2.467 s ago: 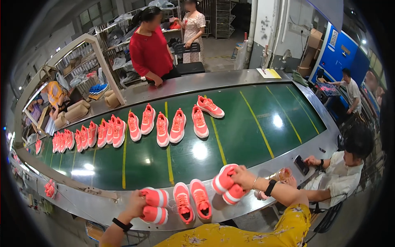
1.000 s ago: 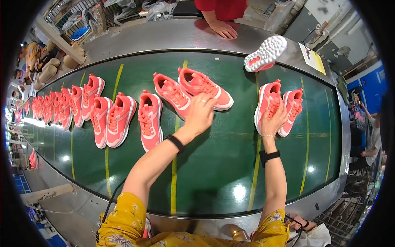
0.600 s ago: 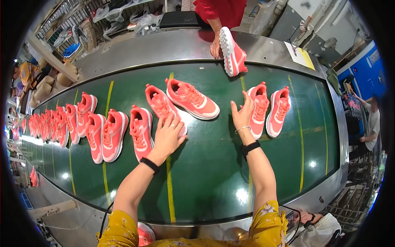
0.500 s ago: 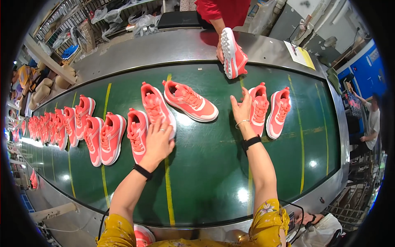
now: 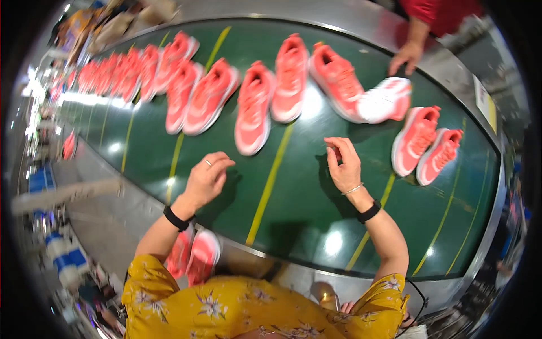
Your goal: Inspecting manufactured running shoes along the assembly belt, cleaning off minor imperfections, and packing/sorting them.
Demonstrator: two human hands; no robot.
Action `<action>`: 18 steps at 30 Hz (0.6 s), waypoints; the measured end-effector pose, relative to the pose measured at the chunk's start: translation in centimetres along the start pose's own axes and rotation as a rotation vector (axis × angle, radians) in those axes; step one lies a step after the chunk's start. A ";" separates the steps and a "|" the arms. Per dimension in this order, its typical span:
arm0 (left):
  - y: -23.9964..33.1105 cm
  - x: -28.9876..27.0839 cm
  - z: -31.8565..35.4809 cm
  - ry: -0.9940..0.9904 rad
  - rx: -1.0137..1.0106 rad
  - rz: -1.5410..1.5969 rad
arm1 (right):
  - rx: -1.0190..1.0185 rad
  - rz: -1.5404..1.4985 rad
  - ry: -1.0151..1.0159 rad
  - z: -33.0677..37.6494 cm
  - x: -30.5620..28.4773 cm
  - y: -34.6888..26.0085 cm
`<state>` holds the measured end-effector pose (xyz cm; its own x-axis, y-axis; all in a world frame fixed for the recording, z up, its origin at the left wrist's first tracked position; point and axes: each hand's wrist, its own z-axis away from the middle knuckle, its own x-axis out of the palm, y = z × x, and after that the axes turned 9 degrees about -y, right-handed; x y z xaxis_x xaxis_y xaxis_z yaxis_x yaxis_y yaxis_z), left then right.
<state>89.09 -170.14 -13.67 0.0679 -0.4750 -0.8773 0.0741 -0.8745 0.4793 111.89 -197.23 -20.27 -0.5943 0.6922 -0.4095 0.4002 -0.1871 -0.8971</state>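
My left hand (image 5: 208,176) hovers over the green conveyor belt (image 5: 299,226), empty, its fingers loosely bent. It is nearest a coral sneaker (image 5: 253,110), which stands upright beside another coral sneaker (image 5: 290,79). To the right hangs my right hand (image 5: 344,164), also empty, with the thumb apart from the bent fingers. Beyond it lies a coral sneaker (image 5: 337,82), its toe against a tipped sneaker (image 5: 385,100) whose white sole faces me. Another person's hand (image 5: 406,56) is just above the tipped one. Farther right, a sneaker (image 5: 415,141) stands next to its neighbour (image 5: 439,156).
A long row of coral sneakers (image 5: 135,70) stretches away at the far left. Two more sneakers (image 5: 195,254) lie below the belt's near edge, by my left elbow. A metal rim (image 5: 259,257) borders the belt, which has yellow cross lines.
My left hand has come off a sneaker, and both hands have drawn back toward me. The other person's sneaker has gone from their grip down onto the belt. The whole view has swung.
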 end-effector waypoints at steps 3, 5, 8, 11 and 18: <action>-1.6 -3.4 10.4 -0.034 -0.310 0.022 | -0.014 0.005 -0.286 3.0 3.4 -4.3; -2.3 -4.8 17.8 -0.098 -0.533 -0.002 | -0.147 0.048 -0.485 5.3 7.3 -7.3; -2.2 -5.9 27.6 -0.095 -0.809 0.021 | -0.332 -0.063 -0.716 9.8 13.8 -14.5; -3.4 -5.1 34.7 -0.020 -0.959 0.152 | -0.444 -0.201 -0.937 14.2 20.5 -21.3; -6.3 3.7 46.6 0.091 -1.070 0.827 | -1.116 0.437 -0.897 25.4 34.0 -25.1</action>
<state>42.48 -170.94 -21.07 0.5307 -0.7757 -0.3414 0.7081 0.1845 0.6816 63.94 -186.75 -15.92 -0.3435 -0.0008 -0.9392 0.7212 0.6403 -0.2644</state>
